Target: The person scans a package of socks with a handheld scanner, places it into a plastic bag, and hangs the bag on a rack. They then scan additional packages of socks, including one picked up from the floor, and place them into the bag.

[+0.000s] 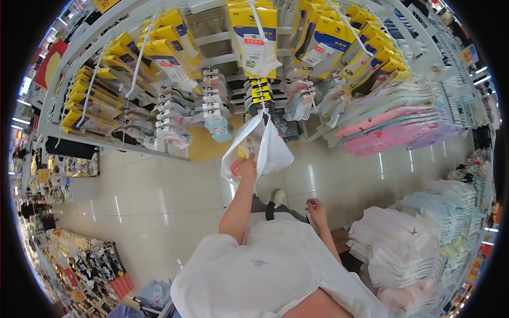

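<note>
So the white plastic bag (277, 151) is hanging by its handles from the display rack, left hand (246, 168) in its open mouth by a yellow-edged packet (243, 151). I'd keep that wrist loose and go easy on the thin handles. Right hand (317, 212) is loosely open, nothing visible in it. Can't tell if the left fingers are clamped on anything; the bag's side hides its deeper contents.

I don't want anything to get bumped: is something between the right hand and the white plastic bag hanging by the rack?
Nothing visible stands between the right hand and the white plastic bag; the pale tiled floor lies below. The left hand is at the bag's opening, with nothing visible blocking it.
</note>
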Demonstrator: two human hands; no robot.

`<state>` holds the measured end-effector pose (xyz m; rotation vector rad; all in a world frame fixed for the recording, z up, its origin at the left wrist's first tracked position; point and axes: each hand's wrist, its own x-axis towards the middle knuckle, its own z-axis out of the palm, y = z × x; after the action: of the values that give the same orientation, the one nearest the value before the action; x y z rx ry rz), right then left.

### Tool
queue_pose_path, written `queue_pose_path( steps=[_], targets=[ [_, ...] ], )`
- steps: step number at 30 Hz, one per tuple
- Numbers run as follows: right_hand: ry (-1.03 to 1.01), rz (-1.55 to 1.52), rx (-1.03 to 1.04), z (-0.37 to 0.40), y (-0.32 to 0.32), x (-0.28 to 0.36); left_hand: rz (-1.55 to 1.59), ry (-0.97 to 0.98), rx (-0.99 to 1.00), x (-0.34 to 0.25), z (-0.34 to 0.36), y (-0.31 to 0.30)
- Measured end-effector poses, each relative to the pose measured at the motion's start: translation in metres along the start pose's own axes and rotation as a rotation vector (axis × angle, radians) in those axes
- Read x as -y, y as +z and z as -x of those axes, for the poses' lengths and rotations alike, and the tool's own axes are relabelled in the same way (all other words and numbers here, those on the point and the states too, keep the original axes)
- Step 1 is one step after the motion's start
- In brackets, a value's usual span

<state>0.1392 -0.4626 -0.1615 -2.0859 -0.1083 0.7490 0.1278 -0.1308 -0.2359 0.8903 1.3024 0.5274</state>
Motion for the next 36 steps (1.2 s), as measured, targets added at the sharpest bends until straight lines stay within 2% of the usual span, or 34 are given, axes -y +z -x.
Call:
queue_pose_path(
  steps=[2, 3, 6, 9, 12, 15, 18, 19, 22, 25, 28, 29, 33, 36],
  targets=[
    [-0.031, -0.003, 0.027, -0.013, 0.000, -0.002, -0.429, 0.196, -0.082, -0.037, 0.040, -0.005],
    [-0.054, 0.004, 0.032, -0.017, 0.000, 0.001, -0.459, 0.327, -0.035, -0.026, 0.036, -0.011],
    [-0.124, 0.006, 0.048, -0.030, 0.000, 0.009, -0.695, 0.305, 0.040, -0.078, 0.088, -0.020],
    [-0.173, -0.036, 0.077, -0.039, 0.006, 0.010, -0.444, 0.767, 0.167, -0.081, 0.104, -0.045],
    [-0.189, -0.085, 0.115, -0.040, 0.011, 0.021, -0.316, 0.961, 0.151, -0.102, 0.130, -0.056],
    [-0.207, -0.128, 0.155, -0.031, 0.013, 0.040, -0.251, 0.485, -0.021, -0.145, 0.176, -0.065],
    [-0.222, -0.188, 0.221, -0.028, 0.015, 0.062, -0.004, 0.435, -0.031, -0.167, 0.186, -0.077],
    [-0.217, -0.212, 0.253, -0.025, 0.014, 0.072, 0.262, 0.468, 0.027, -0.168, 0.186, -0.078],
    [-0.217, -0.395, 0.393, -0.012, 0.001, 0.121, 0.596, 0.442, 0.151, -0.176, 0.195, -0.080],
    [-0.208, -0.657, 0.533, 0.000, -0.014, 0.167, 0.780, 0.277, 0.218, -0.168, 0.201, -0.079],
    [-0.194, -0.919, 0.651, 0.002, -0.023, 0.193, 0.804, 0.104, 0.326, -0.150, 0.205, -0.080],
    [-0.190, -1.004, 0.690, 0.000, -0.024, 0.198, 0.783, 0.109, 0.337, -0.142, 0.212, -0.077],
    [-0.204, -0.968, 0.524, -0.010, -0.021, 0.202, 0.698, 0.181, 0.507, -0.136, 0.245, -0.060],
    [-0.234, -0.964, 0.467, -0.018, -0.028, 0.199, 0.724, 0.165, 0.561, -0.138, 0.242, -0.067]
  ],
)
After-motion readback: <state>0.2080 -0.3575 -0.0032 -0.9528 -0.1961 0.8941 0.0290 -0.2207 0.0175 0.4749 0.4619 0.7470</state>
